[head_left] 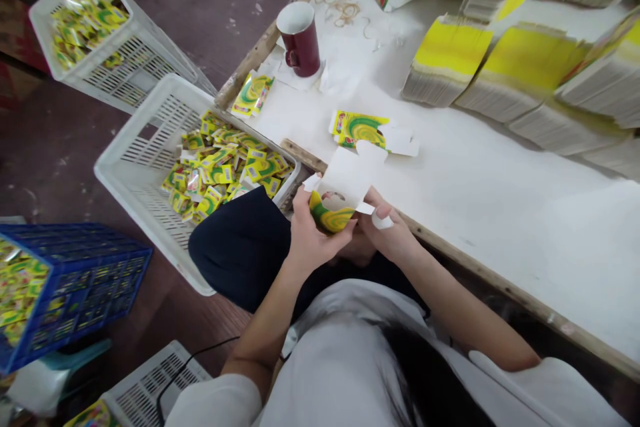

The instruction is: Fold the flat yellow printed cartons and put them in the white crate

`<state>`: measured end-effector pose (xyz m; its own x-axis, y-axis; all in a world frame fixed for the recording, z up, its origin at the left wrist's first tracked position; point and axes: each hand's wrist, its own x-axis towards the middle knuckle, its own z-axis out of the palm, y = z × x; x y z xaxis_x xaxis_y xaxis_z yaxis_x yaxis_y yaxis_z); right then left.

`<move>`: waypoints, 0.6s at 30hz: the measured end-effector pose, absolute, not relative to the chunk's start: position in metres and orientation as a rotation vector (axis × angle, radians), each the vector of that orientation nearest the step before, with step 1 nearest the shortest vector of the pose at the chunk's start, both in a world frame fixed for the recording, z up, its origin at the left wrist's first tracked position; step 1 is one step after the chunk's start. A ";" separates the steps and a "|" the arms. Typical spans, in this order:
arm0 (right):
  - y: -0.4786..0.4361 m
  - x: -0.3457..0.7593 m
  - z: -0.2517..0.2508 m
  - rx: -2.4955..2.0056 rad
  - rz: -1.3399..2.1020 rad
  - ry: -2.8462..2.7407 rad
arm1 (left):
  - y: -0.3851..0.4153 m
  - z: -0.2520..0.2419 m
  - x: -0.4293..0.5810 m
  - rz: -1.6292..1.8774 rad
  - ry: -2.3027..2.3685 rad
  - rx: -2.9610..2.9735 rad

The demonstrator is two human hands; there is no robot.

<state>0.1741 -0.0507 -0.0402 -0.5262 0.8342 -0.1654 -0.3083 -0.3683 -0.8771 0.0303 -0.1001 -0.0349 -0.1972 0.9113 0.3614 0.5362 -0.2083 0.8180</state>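
Between my two hands, over my lap at the table's edge, is a yellow and green printed carton (332, 219) with its white flaps standing up and its top open. My left hand (313, 230) is wrapped round the carton's left side, thumb along the front. On the other side my right hand (387, 227) grips the carton near a white side flap; some of its fingers are hidden behind the card. Just beyond them on the white table (480, 193) lies another carton (361, 130), flat-looking, its white flap pointing right.
Stacks of flat yellow cartons (453, 53) fill the table's far right. A maroon mug (302, 47) and rubber bands (346, 12) sit at the far left, near a small carton (253, 93). A white crate (135, 147) of filled packs stands against the table; a blue crate (95, 287) is farther left.
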 end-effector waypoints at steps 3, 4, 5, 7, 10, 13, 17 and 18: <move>-0.048 0.180 -0.034 -0.839 1.835 -1.216 | -0.100 -0.037 0.033 1.273 1.629 1.754; -0.046 0.182 -0.030 -0.853 1.823 -1.258 | -0.102 -0.038 0.034 1.241 1.596 1.762; -0.045 0.183 -0.026 -0.864 1.818 -1.302 | -0.103 -0.038 0.035 1.229 1.577 1.749; -0.044 0.184 -0.018 -0.895 1.778 -1.385 | -0.106 -0.040 0.037 1.247 1.595 1.687; -0.045 0.183 -0.014 -0.951 1.700 -1.404 | -0.111 -0.041 0.038 1.276 1.699 1.639; -0.048 0.181 -0.018 -0.924 1.867 -1.267 | -0.113 -0.040 0.039 1.259 1.733 1.684; -0.051 0.179 -0.019 -0.882 2.048 -1.299 | -0.112 -0.035 0.041 1.242 1.710 1.670; -0.051 0.179 -0.017 -0.909 1.972 -1.371 | -0.111 -0.033 0.041 1.237 1.698 1.674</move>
